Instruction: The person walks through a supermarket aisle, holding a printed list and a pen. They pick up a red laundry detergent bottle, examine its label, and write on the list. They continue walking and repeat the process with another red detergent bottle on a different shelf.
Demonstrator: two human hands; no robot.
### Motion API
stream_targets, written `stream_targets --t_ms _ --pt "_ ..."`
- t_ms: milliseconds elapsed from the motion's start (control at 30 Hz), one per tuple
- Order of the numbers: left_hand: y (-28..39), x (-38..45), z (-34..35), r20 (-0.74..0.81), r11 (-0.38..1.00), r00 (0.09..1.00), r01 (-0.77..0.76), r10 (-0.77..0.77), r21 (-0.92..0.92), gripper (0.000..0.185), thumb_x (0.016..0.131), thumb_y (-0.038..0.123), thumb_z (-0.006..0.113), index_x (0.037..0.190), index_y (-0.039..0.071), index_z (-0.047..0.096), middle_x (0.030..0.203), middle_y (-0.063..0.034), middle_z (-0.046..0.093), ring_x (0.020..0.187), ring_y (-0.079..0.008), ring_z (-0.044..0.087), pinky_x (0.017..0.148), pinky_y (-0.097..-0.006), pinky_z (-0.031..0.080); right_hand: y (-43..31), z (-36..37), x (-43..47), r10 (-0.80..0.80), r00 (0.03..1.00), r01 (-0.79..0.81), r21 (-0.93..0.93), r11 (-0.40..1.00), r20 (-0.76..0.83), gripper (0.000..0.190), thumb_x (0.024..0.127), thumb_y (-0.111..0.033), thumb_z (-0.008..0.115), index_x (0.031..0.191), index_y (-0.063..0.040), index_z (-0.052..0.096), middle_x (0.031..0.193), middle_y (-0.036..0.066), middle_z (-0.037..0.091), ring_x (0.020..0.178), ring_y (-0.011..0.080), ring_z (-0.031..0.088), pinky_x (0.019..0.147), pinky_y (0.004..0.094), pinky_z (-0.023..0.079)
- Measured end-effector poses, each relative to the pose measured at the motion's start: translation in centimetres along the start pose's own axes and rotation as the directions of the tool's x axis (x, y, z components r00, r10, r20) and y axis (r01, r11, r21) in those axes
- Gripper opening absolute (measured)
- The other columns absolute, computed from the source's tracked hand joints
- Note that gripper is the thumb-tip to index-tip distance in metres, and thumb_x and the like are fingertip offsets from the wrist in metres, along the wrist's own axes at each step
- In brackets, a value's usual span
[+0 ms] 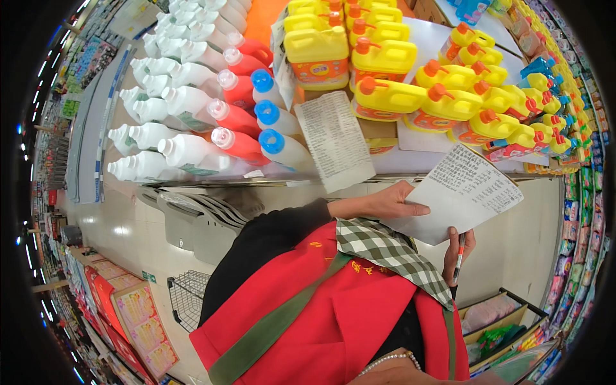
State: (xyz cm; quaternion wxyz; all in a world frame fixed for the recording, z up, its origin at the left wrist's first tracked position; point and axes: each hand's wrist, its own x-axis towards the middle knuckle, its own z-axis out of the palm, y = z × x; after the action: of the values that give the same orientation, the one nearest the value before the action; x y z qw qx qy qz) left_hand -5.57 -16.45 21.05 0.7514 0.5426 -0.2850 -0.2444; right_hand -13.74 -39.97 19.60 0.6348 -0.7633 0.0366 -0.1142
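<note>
My left hand grips a white paper pad by its left edge, thumb on top. Handwritten lines cover the upper part of its page, and the lower part is blank. At the pad's lower right, my right hand has a pen with an orange-red band held against its fingers. The right thumb tip meets the pad's lower edge. Beyond my left hand, a separate sheet of paper dense with writing rests on the display and hangs over its front edge.
White bottles, red bottles and blue-capped bottles stand in rows on the display. Yellow jugs with red caps fill its right side. Grey stacked plastic items and a wire basket are at left. A stocked bin sits lower right.
</note>
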Motion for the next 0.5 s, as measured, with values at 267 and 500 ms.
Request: stream_targets --t_ms 267,500 --pt "-3.6 6.7 9.6 -0.134 0.971 0.962 0.240 -0.239 -0.004 0.032 0.087 0.011 0.056 0.117 0.000 0.053 0.104 -0.0040 0.059 0.095 -0.0130 0.053 0.083 -0.0299 0.044 2.6 -11.8 0.3 0.057 0.998 -0.058 -0.081 0.995 -0.007 0.010 0.079 -0.008 0.066 0.085 0.000 0.063 0.065 0.001 0.057 0.058 0.0083 0.051 0.054 0.0247 0.042" --pt "-3.8 10.1 13.3 -0.162 0.980 0.967 0.195 -0.197 -0.030 0.029 0.087 0.007 0.057 0.114 -0.002 0.055 0.105 -0.0034 0.060 0.095 -0.0116 0.054 0.082 -0.0272 0.044 3.1 -18.3 -0.4 0.057 0.976 0.010 0.304 0.953 -0.210 0.012 0.090 -0.011 0.053 0.096 -0.001 0.055 0.077 0.005 0.061 0.064 0.0078 0.052 0.058 0.0221 0.043"
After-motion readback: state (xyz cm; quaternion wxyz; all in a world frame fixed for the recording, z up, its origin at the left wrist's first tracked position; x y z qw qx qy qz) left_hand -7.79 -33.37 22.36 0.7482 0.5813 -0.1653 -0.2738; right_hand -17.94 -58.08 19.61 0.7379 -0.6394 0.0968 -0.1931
